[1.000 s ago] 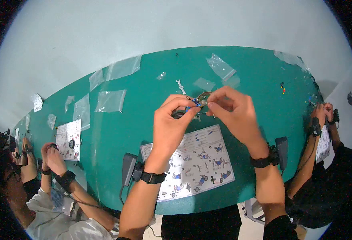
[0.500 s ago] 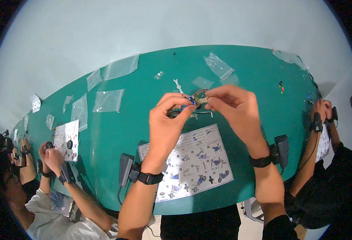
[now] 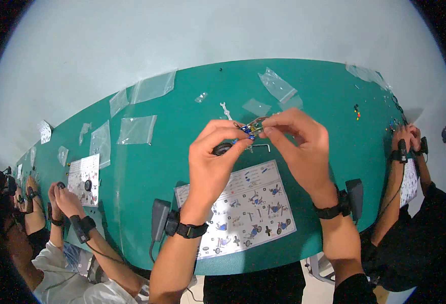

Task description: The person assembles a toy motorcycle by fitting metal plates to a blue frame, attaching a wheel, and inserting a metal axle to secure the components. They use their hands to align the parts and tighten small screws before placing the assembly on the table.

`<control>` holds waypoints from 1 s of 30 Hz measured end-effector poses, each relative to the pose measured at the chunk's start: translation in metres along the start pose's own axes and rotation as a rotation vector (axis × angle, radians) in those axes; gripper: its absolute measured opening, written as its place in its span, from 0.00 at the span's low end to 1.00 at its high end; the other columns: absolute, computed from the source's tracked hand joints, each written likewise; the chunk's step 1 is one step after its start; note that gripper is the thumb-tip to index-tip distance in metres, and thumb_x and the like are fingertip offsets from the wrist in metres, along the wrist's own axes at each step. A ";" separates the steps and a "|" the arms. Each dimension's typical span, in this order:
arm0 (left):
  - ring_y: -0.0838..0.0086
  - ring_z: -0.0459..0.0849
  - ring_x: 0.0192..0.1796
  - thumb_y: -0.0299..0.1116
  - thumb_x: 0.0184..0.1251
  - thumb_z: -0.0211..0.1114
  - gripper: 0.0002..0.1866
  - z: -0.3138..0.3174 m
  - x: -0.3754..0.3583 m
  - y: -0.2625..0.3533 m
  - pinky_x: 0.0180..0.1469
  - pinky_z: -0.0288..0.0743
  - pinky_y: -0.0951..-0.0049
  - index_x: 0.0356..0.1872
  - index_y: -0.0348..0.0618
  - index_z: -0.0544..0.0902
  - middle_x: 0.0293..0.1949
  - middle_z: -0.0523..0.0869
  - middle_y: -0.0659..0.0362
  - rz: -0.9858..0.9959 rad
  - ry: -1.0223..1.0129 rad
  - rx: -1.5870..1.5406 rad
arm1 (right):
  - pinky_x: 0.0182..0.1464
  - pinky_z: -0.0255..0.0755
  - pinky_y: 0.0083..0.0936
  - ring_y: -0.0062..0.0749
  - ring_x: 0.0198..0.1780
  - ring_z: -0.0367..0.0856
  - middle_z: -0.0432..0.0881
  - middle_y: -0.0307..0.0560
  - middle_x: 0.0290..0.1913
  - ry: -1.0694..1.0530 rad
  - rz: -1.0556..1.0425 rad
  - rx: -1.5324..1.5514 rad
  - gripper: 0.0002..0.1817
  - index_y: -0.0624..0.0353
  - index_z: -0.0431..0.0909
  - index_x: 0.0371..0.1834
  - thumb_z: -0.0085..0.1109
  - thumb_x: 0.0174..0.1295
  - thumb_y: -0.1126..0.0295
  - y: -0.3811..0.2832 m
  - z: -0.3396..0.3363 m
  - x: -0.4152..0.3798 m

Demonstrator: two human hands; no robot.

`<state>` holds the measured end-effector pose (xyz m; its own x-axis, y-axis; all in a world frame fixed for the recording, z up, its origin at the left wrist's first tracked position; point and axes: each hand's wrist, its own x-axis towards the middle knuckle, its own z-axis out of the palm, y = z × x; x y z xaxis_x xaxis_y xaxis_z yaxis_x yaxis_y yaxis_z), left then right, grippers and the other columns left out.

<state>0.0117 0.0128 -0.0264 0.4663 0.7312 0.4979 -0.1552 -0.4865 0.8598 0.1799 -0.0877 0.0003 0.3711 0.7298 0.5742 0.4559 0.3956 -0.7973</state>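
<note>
Between my hands is a small model vehicle (image 3: pixel 247 129) with blue parts, silver plates and a black wheel (image 3: pixel 222 148). My left hand (image 3: pixel 206 161) is closed round its left side, thumb and fingers pinching the blue parts. From the right, my right hand (image 3: pixel 304 144) pinches a metal plate at the model's other end; the fingertips partly hide it. Just below the model an L-shaped hex key (image 3: pixel 262 146) lies on the table. Above it lies a small silver wrench (image 3: pixel 225 110). A printed instruction sheet (image 3: pixel 243 218) with step pictures lies below my hands.
Clear plastic bags (image 3: pixel 137 130) are scattered across the green table (image 3: pixel 172 152). Small coloured parts (image 3: pixel 357 112) lie at the right. Co-workers' hands (image 3: pixel 67 201) hold a dark piece at the left, and another person's hands (image 3: pixel 407 137) work at the right edge.
My right fingers have shifted slightly and the model is turned a little, showing more of the wheel. The co-worker's hands at the left have moved slightly.
</note>
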 end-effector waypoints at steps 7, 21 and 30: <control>0.69 0.89 0.52 0.21 0.64 0.79 0.06 -0.001 0.001 0.001 0.55 0.80 0.70 0.41 0.38 0.94 0.46 0.91 0.54 0.024 0.008 0.019 | 0.47 0.86 0.28 0.32 0.42 0.93 0.92 0.48 0.42 0.056 -0.066 -0.043 0.06 0.63 0.89 0.43 0.72 0.65 0.81 -0.002 0.003 0.000; 0.72 0.88 0.52 0.18 0.63 0.78 0.07 -0.002 0.000 0.012 0.55 0.82 0.73 0.40 0.35 0.90 0.50 0.91 0.54 -0.070 0.003 0.001 | 0.44 0.85 0.28 0.34 0.40 0.93 0.92 0.47 0.40 0.039 -0.113 -0.071 0.06 0.62 0.89 0.41 0.72 0.64 0.83 -0.003 0.005 0.000; 0.70 0.90 0.54 0.18 0.63 0.78 0.08 0.001 0.000 0.020 0.58 0.82 0.72 0.43 0.35 0.94 0.50 0.93 0.53 -0.067 0.040 0.007 | 0.44 0.85 0.30 0.37 0.41 0.92 0.92 0.47 0.40 0.009 -0.169 -0.191 0.04 0.62 0.89 0.40 0.71 0.65 0.81 -0.010 0.002 0.002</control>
<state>0.0096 0.0025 -0.0097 0.4402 0.7807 0.4436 -0.1186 -0.4391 0.8906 0.1748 -0.0890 0.0092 0.2836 0.6566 0.6989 0.6564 0.3984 -0.6407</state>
